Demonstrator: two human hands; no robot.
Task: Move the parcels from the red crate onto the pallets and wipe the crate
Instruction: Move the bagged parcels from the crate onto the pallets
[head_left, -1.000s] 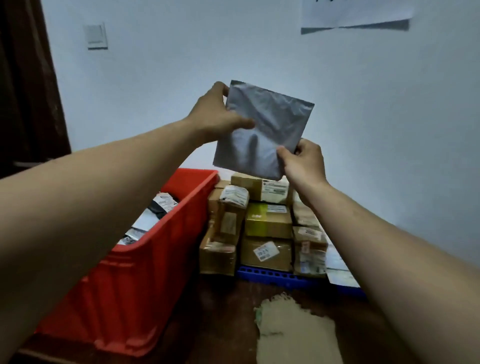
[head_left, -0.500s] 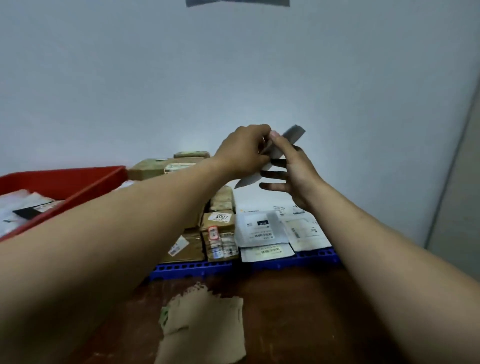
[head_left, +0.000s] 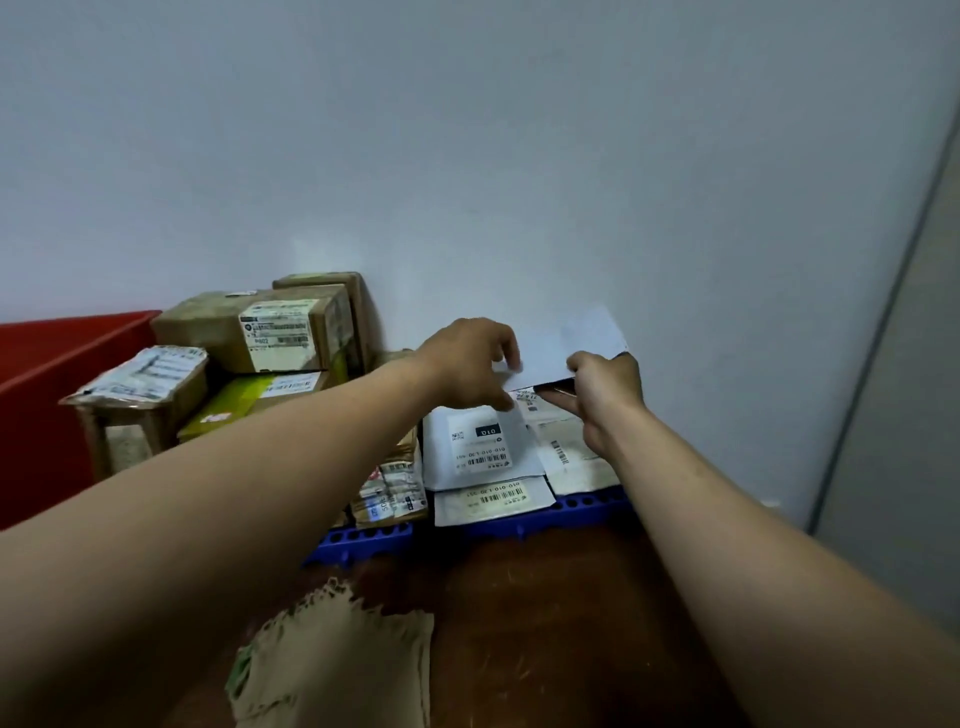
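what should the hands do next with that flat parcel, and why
Probably lower the flat parcel onto the white mailers on the blue pallet and release the grip: the left hand and right hand hold it above that pile.

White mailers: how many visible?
4. Held mailer in the right hand; three on the blue pallet: the 010-labelled, one under its front edge, one right of it. Others may hide beneath.
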